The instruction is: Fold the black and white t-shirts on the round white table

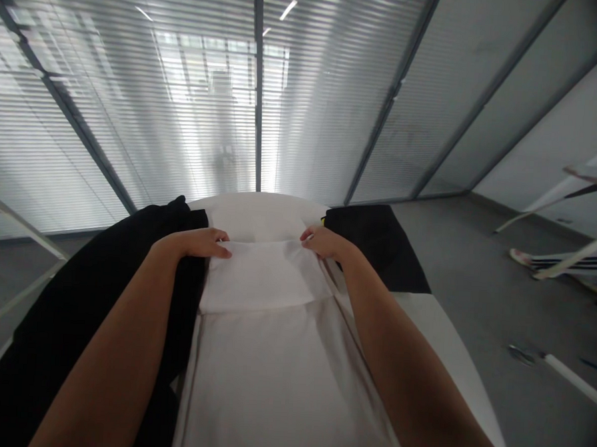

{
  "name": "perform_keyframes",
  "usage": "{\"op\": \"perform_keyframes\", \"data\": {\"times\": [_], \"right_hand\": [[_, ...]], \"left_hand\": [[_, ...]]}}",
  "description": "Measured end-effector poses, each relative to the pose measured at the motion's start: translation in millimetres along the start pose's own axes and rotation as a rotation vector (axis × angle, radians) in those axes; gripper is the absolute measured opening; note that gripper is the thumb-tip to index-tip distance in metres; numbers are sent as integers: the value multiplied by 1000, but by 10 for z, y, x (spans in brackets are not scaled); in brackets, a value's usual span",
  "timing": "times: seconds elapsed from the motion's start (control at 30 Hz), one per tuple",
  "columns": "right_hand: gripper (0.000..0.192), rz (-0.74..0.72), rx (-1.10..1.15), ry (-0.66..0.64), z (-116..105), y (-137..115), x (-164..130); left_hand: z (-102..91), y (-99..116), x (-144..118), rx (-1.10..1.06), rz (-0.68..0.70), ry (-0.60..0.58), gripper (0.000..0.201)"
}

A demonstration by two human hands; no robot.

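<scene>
Fingers of the left hand (197,243) and right hand (322,242) pinch the far corners of a white garment's (266,355) folded flap (263,275), keeping it taut. It lies lengthwise on the white table (447,338), between black garments (73,318).

bright glare through blinds (224,113); edges warped, corners dark.

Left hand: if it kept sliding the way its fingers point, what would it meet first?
The left hand points right along the folded edge of the white cloth. Carrying straight on, it would cross that fold and likely meet the right hand, which holds the same edge; nothing else shows between them.
</scene>
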State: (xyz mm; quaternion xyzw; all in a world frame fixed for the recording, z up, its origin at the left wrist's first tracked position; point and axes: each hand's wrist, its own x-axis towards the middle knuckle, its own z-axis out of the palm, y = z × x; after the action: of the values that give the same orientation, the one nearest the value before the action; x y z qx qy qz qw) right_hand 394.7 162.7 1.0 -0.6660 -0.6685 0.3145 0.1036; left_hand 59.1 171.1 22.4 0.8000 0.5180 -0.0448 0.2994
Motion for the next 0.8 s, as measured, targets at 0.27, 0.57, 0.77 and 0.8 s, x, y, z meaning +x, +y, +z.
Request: {"op": "perform_keyframes", "data": {"times": [0.27,0.57,0.77,0.8], "right_hand": [[43,-99,-121,70,-42,7,53],[32,-34,12,-55,-106,37,-72],[25,-76,215,195,-137,-66,-84],[23,-87,262,234,-153,-80,-80]], "left_hand": [[-18,32,-20,39,14,43,54],[-24,134,-44,16,38,191,50],[-33,122,0,5,40,410,44],[-41,127,11,-5,32,473,42]]}}
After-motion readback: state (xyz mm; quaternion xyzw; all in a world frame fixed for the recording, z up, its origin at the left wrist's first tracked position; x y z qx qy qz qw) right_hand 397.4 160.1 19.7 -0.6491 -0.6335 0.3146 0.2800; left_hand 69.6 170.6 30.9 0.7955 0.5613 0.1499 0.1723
